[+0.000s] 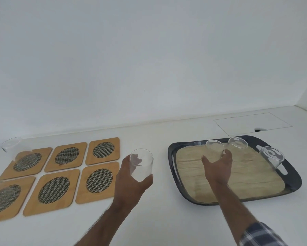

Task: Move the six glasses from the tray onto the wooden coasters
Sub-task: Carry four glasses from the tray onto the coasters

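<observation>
Six wooden coasters [99, 181] with dark mesh ovals lie in two rows at the left. A clear glass [18, 151] stands on the far-left coaster, and another glass [0, 196] on the near-left one, partly cut off by the frame edge. My left hand [131, 180] holds a clear glass [141, 164] above the table, between the coasters and the tray. My right hand [218, 166] is wrapped around a glass [214, 150] on the dark tray [174, 153]. Two more glasses [237, 143] [271, 156] stand at the tray's far right.
The tray has a beige liner and cut-out handles. A white wall runs behind the white table. A thin rectangular outline with a small dark opening [259, 129] marks the table behind the tray. A plaid sleeve [262, 235] covers my right forearm.
</observation>
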